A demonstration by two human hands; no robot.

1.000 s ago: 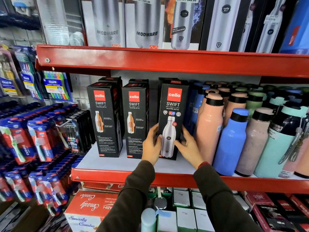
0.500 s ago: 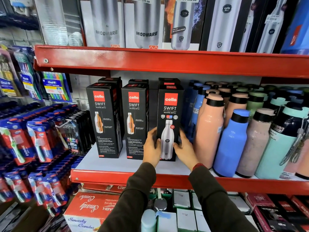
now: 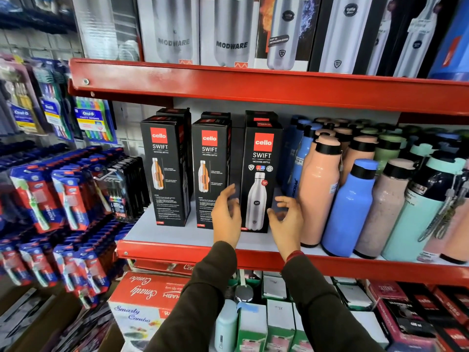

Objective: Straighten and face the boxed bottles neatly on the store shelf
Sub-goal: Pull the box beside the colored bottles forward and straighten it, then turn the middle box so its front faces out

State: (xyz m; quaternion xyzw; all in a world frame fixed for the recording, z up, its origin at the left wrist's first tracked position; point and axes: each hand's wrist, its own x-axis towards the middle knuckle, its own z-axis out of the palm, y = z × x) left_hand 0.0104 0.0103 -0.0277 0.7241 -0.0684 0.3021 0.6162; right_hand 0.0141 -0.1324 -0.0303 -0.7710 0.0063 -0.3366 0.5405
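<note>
Three black "cello SWIFT" bottle boxes stand upright in a row on the white shelf board: a left box, a middle box and a right box with a silver bottle printed on its front. More black boxes stand behind them. My left hand hovers with fingers spread just left of the right box, in front of the middle box's lower corner. My right hand is spread just right of the same box. Neither hand grips the box.
Loose bottles, peach, blue and mint, crowd the shelf right of the boxes. A red shelf lip runs overhead with boxed steel flasks above. Toothbrush packs hang at left. Cartons sit on the shelf below.
Both hands have come off the right box and opened; the box has been set down a little to the left and now stands facing front in line with the other two.
</note>
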